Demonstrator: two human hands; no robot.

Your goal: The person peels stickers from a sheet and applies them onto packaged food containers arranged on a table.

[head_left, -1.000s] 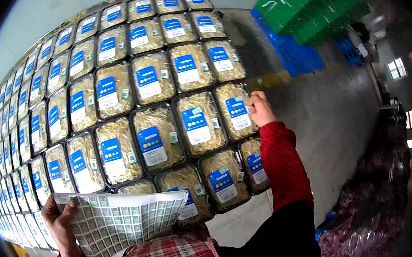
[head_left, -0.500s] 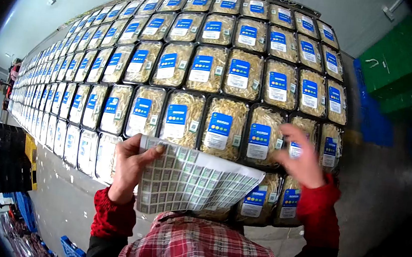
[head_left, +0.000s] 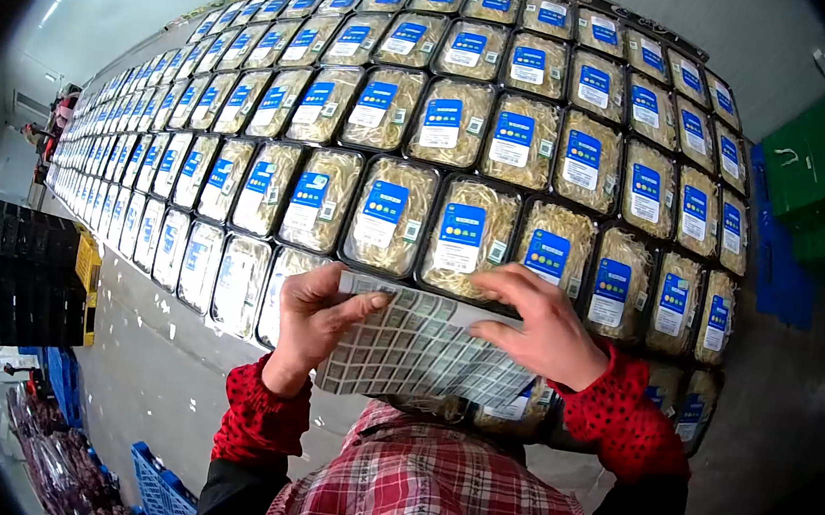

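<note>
Gripping a sticker sheet (head_left: 423,344), the left hand (head_left: 326,319) pinches its corner; the right hand (head_left: 544,330) bends over its edge, fingers curled.

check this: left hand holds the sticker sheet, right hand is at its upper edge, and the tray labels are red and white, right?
The head view shows blue and white tray labels, not red; the left hand does hold the sticker sheet, the right hand at its upper edge.
</note>
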